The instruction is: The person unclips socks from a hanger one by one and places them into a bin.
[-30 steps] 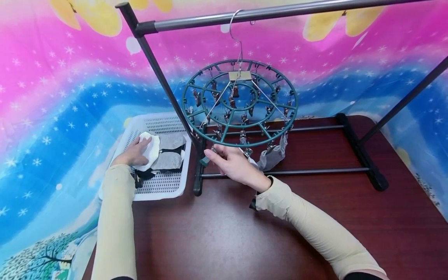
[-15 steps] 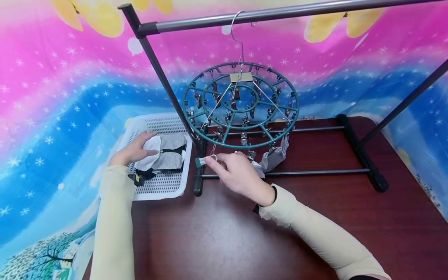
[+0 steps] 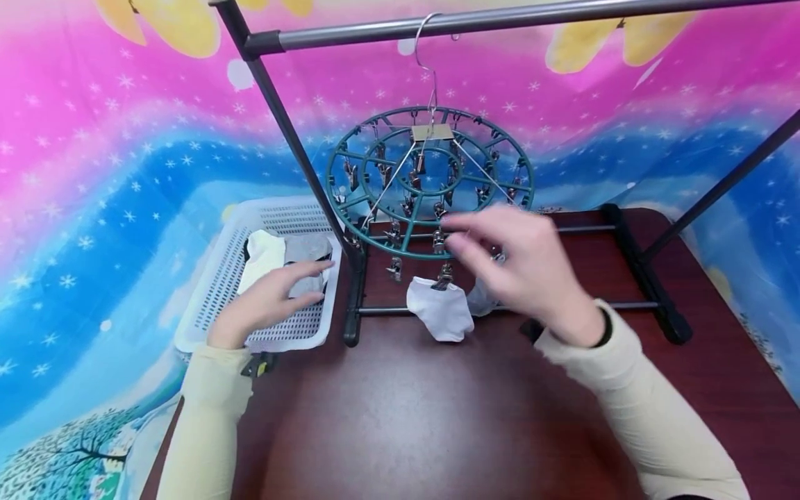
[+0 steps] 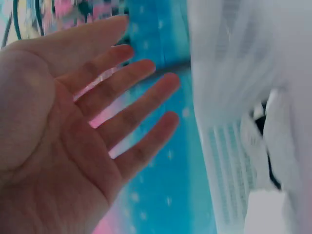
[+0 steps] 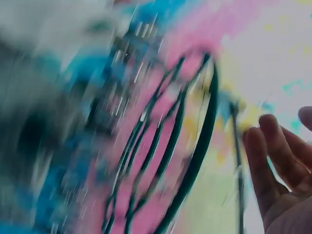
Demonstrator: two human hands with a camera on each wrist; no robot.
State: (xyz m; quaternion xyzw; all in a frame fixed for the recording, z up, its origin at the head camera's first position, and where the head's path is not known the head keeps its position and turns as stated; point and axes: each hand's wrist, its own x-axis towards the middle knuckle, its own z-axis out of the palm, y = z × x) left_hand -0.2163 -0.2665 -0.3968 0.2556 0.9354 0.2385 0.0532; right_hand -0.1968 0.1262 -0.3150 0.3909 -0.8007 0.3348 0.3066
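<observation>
My left hand (image 3: 271, 298) is over the white basket (image 3: 209, 298), fingers extended and apart, with nothing in the palm in the left wrist view. Below it in the basket lie a white sock (image 3: 265, 253) and grey socks (image 3: 309, 246). My right hand (image 3: 525, 271), blurred, is raised by the front right of the round green clip hanger (image 3: 432, 132). No held thing shows between its fingers; whether it touches the rim I cannot tell. From a front clip (image 3: 443, 276) hangs a white sock (image 3: 440, 310). A grey sock (image 3: 480, 298) is partly hidden behind my right hand.
The hanger hooks over the top bar (image 3: 350, 33) of a dark metal rack, whose left post (image 3: 281, 125) stands beside the basket. A lower crossbar (image 3: 382, 310) runs above the brown table (image 3: 400, 417). A patterned cloth (image 3: 156, 139) covers the background.
My right hand has let go of the small green-and-white piece and moved right and up, uncovering the white sock. My left hand has moved right and slightly down over the basket.
</observation>
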